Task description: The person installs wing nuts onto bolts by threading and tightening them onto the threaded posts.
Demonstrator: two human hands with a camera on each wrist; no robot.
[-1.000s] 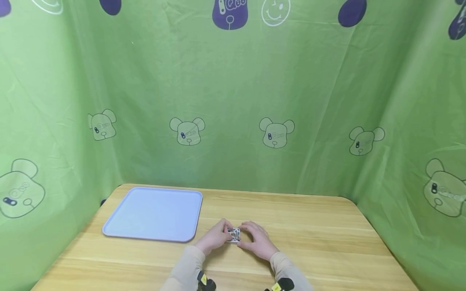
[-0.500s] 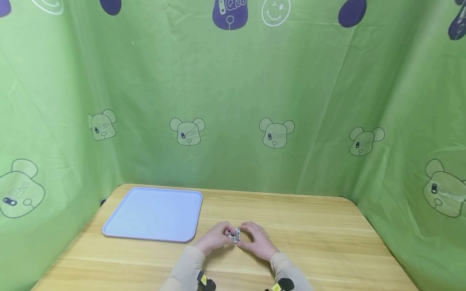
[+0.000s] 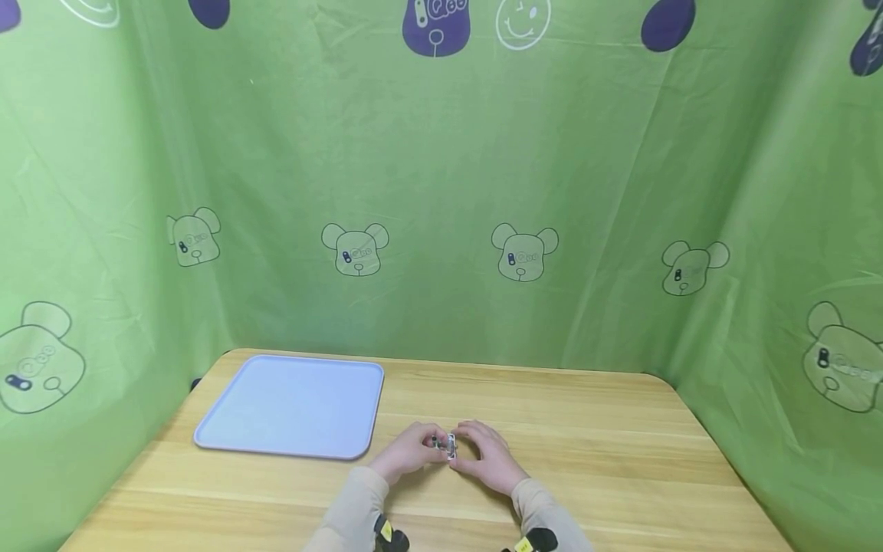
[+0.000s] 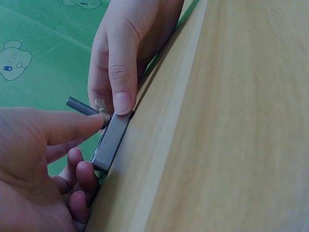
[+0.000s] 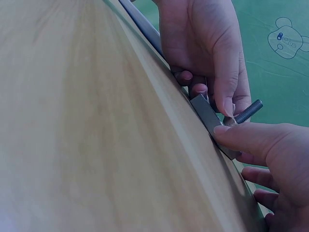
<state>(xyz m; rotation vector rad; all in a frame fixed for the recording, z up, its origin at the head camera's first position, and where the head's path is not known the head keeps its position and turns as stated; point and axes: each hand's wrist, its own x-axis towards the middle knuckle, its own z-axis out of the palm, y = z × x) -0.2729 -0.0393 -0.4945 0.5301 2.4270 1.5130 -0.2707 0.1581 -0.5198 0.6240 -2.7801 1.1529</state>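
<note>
Both hands meet over the table around a small grey rectangular metal piece (image 4: pixel 110 145), with a threaded bolt (image 4: pixel 82 106) sticking out beside it. My left hand (image 3: pixel 410 448) pinches the bolt near its brownish inner end, its thumb tip right there in the right wrist view. The other left fingers curl close under the metal piece. My right hand (image 3: pixel 488 456) grips the metal piece by its edge, thumb (image 4: pixel 121 99) pressed on its end. From the head view the piece shows as a narrow silvery strip between the hands, and the left fingers hide part of it.
A pale blue tray (image 3: pixel 297 406) lies on the left of the wooden table (image 3: pixel 586 429), its near right corner close to the left hand. A green printed curtain (image 3: pixel 441 307) encloses the far side and both sides.
The metal piece, earlier seen as a wider patterned face, now shows as a narrow strip. My left fingers have shifted right and slightly down; the right hand stays in place.
</note>
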